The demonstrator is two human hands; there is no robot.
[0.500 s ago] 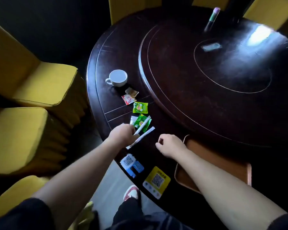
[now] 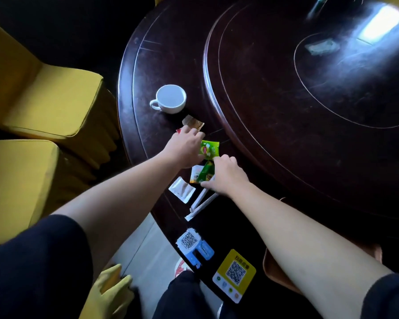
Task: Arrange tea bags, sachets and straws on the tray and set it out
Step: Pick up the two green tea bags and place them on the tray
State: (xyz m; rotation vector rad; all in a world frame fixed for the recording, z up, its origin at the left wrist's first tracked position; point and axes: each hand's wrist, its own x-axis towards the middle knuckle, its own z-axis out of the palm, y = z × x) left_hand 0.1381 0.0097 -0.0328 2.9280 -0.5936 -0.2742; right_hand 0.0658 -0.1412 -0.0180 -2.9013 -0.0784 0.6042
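Flat, light, crinkly packets lie flush on the dark table [image 2: 161, 65]; an edge or corner pinch is advised. The green tea bag [image 2: 209, 150] lies between the left hand [image 2: 186, 148] and right hand [image 2: 226, 174]. Neither hand's hold can be judged. The paper-wrapped straws [image 2: 202, 204] lie nearer, the tray [image 2: 275, 276] near right.

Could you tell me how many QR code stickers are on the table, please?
2: a blue-and-white sticker at the table edge, and a yellow sticker right of it.
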